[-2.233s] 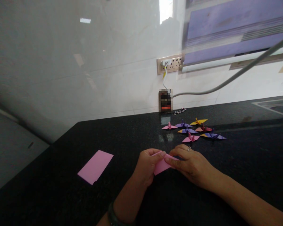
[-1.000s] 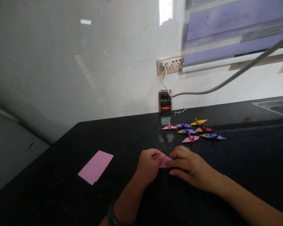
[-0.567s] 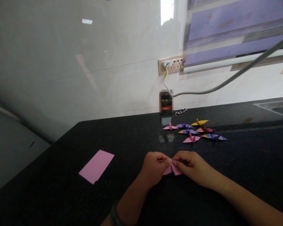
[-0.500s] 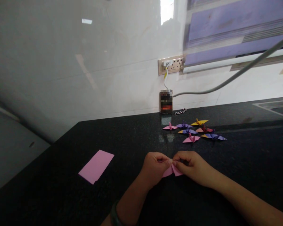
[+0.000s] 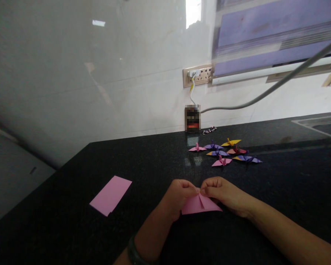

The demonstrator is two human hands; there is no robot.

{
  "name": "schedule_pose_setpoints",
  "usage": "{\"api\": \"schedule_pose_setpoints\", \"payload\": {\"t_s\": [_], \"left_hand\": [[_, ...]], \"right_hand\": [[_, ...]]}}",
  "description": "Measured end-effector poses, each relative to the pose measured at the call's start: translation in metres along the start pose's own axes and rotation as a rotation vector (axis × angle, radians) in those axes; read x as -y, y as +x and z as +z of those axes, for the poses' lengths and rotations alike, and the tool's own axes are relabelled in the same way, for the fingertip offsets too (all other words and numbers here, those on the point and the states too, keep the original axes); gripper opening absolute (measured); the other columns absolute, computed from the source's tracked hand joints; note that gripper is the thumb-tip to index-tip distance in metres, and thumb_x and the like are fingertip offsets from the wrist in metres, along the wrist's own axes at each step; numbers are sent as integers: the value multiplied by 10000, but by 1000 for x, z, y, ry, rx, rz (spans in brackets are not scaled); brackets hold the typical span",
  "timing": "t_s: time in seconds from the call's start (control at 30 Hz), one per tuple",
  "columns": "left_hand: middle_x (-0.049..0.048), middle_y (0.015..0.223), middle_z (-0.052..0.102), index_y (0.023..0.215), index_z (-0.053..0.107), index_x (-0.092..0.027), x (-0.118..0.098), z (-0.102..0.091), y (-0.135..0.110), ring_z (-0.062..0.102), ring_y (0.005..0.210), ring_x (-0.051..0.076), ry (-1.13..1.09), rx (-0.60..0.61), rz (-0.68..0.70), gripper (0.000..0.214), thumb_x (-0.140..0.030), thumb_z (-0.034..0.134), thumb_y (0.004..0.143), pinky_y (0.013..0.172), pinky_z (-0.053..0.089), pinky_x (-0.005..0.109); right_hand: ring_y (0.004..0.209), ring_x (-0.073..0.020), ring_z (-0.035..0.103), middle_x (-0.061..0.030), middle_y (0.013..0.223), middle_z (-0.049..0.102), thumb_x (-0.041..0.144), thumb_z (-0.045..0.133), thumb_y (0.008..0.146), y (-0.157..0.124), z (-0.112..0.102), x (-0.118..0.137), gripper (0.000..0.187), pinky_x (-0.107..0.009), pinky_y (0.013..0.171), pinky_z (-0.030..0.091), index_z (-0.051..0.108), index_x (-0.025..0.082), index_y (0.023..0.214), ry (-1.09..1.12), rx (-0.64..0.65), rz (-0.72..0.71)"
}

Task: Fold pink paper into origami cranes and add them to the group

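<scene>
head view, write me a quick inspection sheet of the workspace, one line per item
surface: dark, glossy counter
things in work: folded pink paper between the hands; flat pink paper lying to the left; seven paper cranes farther back
clutter: beaded string near the wall
hands: left hand and right hand pinch the folded pink paper's upper edge
cables: white cable from the socket; grey cable towards upper right
surroundings: purple panel
</scene>
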State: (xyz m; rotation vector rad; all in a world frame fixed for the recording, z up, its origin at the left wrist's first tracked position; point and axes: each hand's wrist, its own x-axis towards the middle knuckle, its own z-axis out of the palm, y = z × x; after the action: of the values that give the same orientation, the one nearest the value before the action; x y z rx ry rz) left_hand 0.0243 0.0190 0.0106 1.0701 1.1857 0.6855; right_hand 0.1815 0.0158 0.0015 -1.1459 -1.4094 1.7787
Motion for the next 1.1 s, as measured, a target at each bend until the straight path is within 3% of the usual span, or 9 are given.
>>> {"api": "schedule_pose_setpoints", "payload": {"t_s": [0.17, 0.37, 0.5, 0.63, 0.77, 0.97, 1.03, 1.1], "left_hand": [[-12, 510, 482, 594, 552, -114, 6, 4, 1, 376, 435, 66, -49, -24, 15, 124, -230, 595, 589, 429, 243, 210], [6, 569, 534, 644, 585, -105, 10, 3, 4, 425, 490, 80, -93, -62, 104, 177, -276, 612, 608, 482, 310, 215], [21, 596, 562, 675, 578, -107, 6, 1, 5, 469, 510, 96, -199, -143, 160, 197, -294, 610, 624, 505, 346, 226], [26, 607, 560, 708, 557, -111, 4, 2, 6, 492, 519, 103, -347, -193, 181, 204, -308, 581, 662, 514, 372, 234], [27, 594, 550, 679, 539, -103, 4, 4, 5, 478, 498, 88, -367, -86, 151, 193, -291, 584, 667, 496, 370, 224], [52, 692, 581, 727, 591, -88, 4, 6, -3, 543, 616, 132, -257, 204, 48, 197, -240, 637, 609, 595, 424, 275], [59, 711, 590, 775, 615, -82, 4, 7, -4, 543, 626, 127, -198, 226, 48, 239, -250, 644, 606, 593, 417, 257], [62, 719, 596, 794, 624, -83, 4, 7, -4, 538, 618, 114, -192, 174, 80, 262, -275, 640, 618, 582, 408, 236]], "right_hand": [[401, -36, 288, 65, 475, 393, 211, 519, 668, 0, 1, -1, 114, -168, 391, 190, 501, 133, 587, 40, -54, -6], [407, -45, 326, 72, 464, 367, 335, 569, 678, 1, 4, 2, 263, -162, 384, 280, 433, 154, 544, 93, -84, -46], [424, -48, 389, 30, 549, 482, 428, 512, 725, -1, 1, 8, 301, -166, 391, 317, 501, 141, 637, 92, -105, -58], [448, -44, 421, 3, 642, 551, 351, 608, 666, -3, -2, 12, 235, -161, 402, 330, 551, 131, 726, 65, -90, -75], [467, -49, 424, 19, 605, 514, 282, 599, 675, -2, -4, 11, 164, -160, 408, 329, 546, 128, 689, 90, -159, -142], [447, -61, 418, 32, 569, 505, 312, 581, 673, -3, -3, 11, 176, -180, 421, 302, 547, 144, 712, 141, -235, -115], [442, -64, 413, 25, 559, 503, 367, 565, 687, -5, -2, 14, 231, -186, 420, 293, 547, 136, 697, 129, -229, -108], [471, -79, 427, 7, 572, 507, 430, 513, 722, -7, -2, 16, 308, -199, 439, 308, 549, 125, 700, 107, -226, -138]]}}
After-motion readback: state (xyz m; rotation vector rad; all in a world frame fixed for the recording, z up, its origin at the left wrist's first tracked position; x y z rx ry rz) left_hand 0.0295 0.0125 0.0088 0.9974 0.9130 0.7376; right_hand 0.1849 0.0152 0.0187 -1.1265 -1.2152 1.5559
